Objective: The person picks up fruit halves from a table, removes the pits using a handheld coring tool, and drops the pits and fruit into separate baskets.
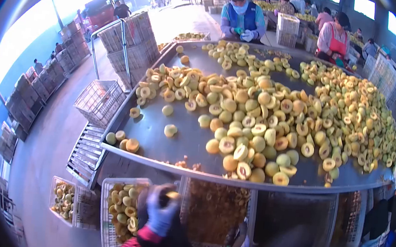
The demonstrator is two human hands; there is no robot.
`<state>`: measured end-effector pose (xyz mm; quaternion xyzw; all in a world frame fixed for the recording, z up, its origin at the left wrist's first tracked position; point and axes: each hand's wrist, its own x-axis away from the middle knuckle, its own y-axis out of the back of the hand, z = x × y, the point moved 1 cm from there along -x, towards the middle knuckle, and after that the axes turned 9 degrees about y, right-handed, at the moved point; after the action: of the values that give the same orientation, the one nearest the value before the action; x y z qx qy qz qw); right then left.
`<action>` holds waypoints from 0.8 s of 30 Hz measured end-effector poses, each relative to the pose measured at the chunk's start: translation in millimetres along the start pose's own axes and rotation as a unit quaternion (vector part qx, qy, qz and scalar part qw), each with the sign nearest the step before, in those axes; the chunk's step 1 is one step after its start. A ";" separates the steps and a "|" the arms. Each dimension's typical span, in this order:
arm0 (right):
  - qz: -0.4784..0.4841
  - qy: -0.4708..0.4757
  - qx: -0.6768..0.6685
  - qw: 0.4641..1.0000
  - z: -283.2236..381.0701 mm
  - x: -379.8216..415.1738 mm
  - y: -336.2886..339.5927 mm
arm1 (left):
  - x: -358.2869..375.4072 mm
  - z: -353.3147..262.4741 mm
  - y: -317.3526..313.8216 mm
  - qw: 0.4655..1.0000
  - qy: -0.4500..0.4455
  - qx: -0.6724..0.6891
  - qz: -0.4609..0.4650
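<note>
The left hand (161, 209) has its fingers curled around a pale yellow fruit piece (173, 195); blur hides the exact contact. I cannot tell the right hand's state, as I find no clear outline of it.

Risks I identify:

1. Slip: the fruit piece sits near the left hand's fingertips; a damp surface or loose grasp could release it.
2. Spill: the loaded crate (128, 180) stands just left of that hand; a sleeve knock could dislodge fruit.
3. Overrun: ahead and to the hand's right, the fruit pile (274, 116) reaches near the worktop's (150, 129) front edge; a forearm sweep could push pieces over.
</note>
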<state>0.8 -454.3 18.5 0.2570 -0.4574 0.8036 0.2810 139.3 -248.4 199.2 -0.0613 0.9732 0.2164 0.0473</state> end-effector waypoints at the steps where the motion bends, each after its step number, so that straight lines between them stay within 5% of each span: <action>1: 0.022 -0.023 0.010 0.999 -2.9 -2.9 7.6 | -2.8 3.6 34.0 0.979 -0.148 -0.132 -0.048; 3: 0.024 -0.041 0.031 0.998 -7.6 -0.5 4.0 | -5.3 42.5 89.7 0.974 -0.105 -0.177 -0.100; 4: 0.001 -0.040 0.046 0.998 -6.6 8.0 -2.6 | -1.4 52.8 112.9 0.946 0.010 -0.316 -0.070; 5: -0.021 -0.052 0.034 0.998 -7.4 17.5 -3.4 | 0.4 53.2 132.2 0.885 0.117 -0.448 -0.042; 7: 0.039 -0.094 0.039 0.994 -2.0 16.1 -13.4 | -7.4 91.6 165.8 0.749 0.192 -0.634 0.014; 9: 0.052 -0.093 0.025 0.994 -1.2 17.0 -18.8 | -26.1 61.9 134.6 0.904 0.102 -0.413 -0.037; 11: 0.066 -0.093 0.014 0.993 -3.4 19.7 -26.3 | -39.8 10.8 55.9 0.964 -0.006 -0.265 -0.018; 13: 0.042 -0.089 0.063 0.993 -2.1 18.9 -35.4 | -51.3 -35.9 -33.7 0.964 -0.098 -0.218 0.116; 15: 0.026 -0.077 0.083 0.993 1.0 24.3 -42.1 | -65.2 -66.5 -119.8 0.920 -0.240 -0.243 0.193; 19: 0.027 -0.055 0.074 0.995 7.8 22.2 -40.8 | -113.1 -103.4 -276.2 0.854 -0.368 -0.308 0.202; 21: 0.025 -0.053 0.069 0.996 13.6 20.5 -41.1 | -126.3 -96.6 -319.9 0.802 -0.378 -0.428 0.178; 22: 0.016 -0.049 0.061 0.997 15.7 21.0 -41.8 | -140.1 -99.8 -332.7 0.718 -0.329 -0.552 0.269; 24: -0.007 -0.052 0.047 0.998 24.8 22.9 -43.0 | -160.0 -86.0 -336.9 0.738 -0.322 -0.529 0.267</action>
<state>18.0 -452.9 70.4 0.3147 -0.4316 0.8077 0.2496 338.8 -572.1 155.7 0.2593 0.6054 0.7068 0.2582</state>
